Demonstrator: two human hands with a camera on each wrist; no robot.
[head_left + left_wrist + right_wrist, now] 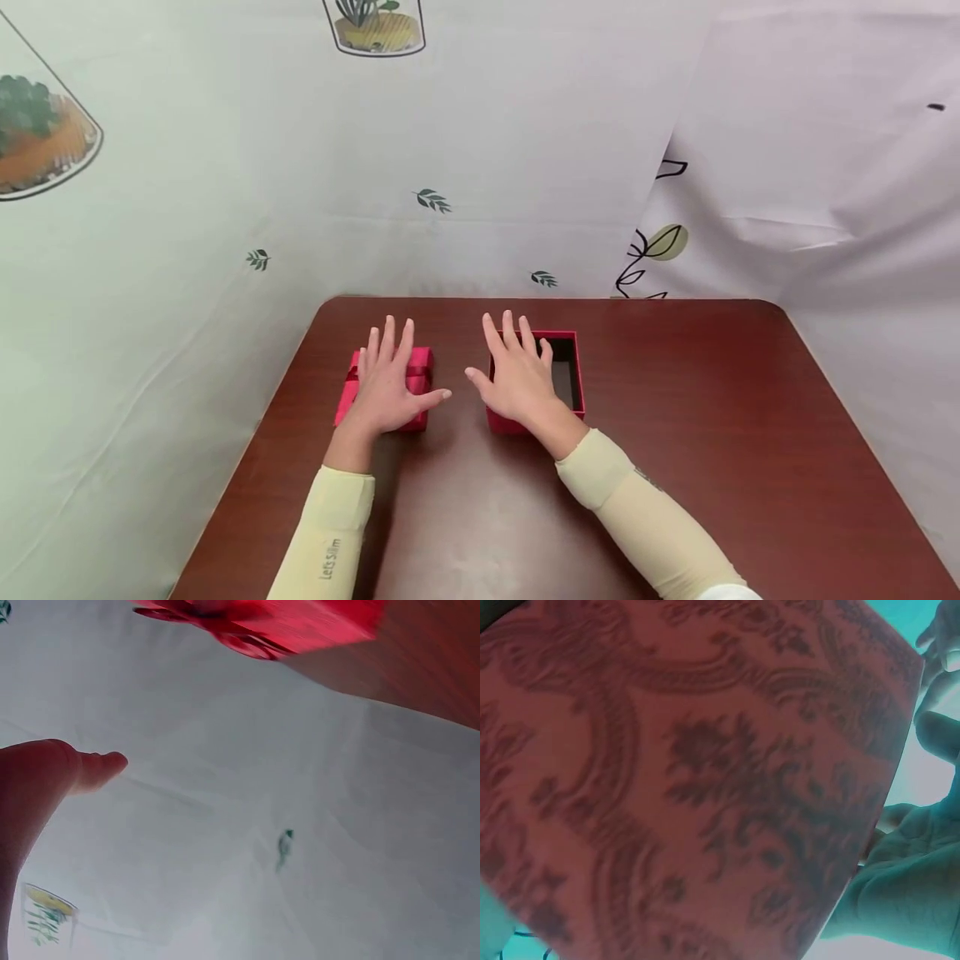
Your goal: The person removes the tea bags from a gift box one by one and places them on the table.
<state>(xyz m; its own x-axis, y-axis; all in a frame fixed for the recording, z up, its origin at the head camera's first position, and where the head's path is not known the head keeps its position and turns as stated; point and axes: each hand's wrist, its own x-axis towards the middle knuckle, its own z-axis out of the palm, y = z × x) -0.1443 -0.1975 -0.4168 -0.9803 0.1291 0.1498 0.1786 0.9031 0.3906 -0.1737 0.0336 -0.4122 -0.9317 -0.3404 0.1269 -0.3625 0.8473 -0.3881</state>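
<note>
Behind the table and along both sides hangs one pale printed cloth [525, 108], the largest thing in view. Next comes the dark reddish-brown table [720, 417], just one, its far corners rounded.

Two pale yellow sleeves cover the forearms. The left sleeve [318, 525] reads "Let's Slim"; the right sleeve [652, 525] also carries lettering, too slanted to read.

Two red pieces stand side by side on the table, a gap between them. On the right is one open box [507, 424], its inside dark. On the left is one ribboned lid-like piece [417, 383]. The head view shows its band, while the left wrist view alone brings out the loops of a bow [247, 641]. Only the right wrist view shows a red panel [705, 772] patterned with darker scrolls and flowers, filling most of that frame.

Two hands are visible, both with fingers spread and thumbs out. The left hand [386, 390] is over the ribboned piece, the right hand [519, 379] over the near left part of the box; whether either touches, I cannot tell.

On the cloth, the head view shows two cut-off jar prints [378, 32], one leafy vine [648, 254] and, smallest, three separate green sprigs [432, 201].
</note>
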